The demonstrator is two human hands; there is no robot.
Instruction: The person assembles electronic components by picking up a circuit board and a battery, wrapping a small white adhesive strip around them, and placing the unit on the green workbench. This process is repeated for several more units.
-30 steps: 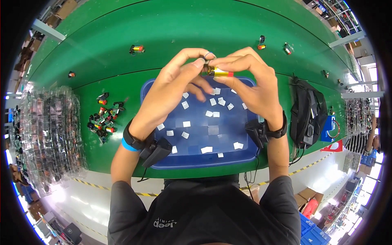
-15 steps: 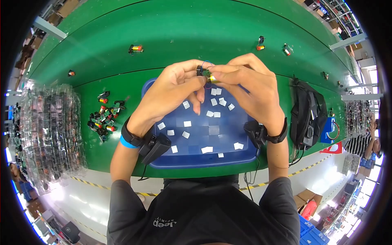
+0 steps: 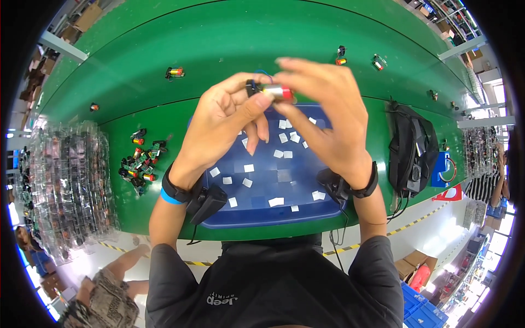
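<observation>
My left hand point(image 3: 216, 112) pinches a small battery assembly point(image 3: 278, 92) between thumb and fingers, above the far part of the blue tray. It has a silver cylindrical cell with a red end, a black part at its left and a thin blue wire looping above. My right hand point(image 3: 332, 104) is just to its right, fingers spread and smeared by motion, thumb apart from the fingers; it seems to hold nothing. Beneath the hands lies the blue tray point(image 3: 227, 220), with several small white squares point(image 3: 249, 168) scattered over its floor.
A pile of similar assemblies point(image 3: 141, 161) lies left of the tray; more sit along the far bench, one being a red-yellow cell point(image 3: 176, 72). Clear plastic blister packs point(image 3: 68, 180) stand at far left, a black bag point(image 3: 410, 150) at right. A person point(image 3: 112, 295) is at lower left.
My right hand has let go of the assembly and opened, moving slightly apart from it. The cell now shows lengthwise in my left hand. A person has come into view at lower left.
</observation>
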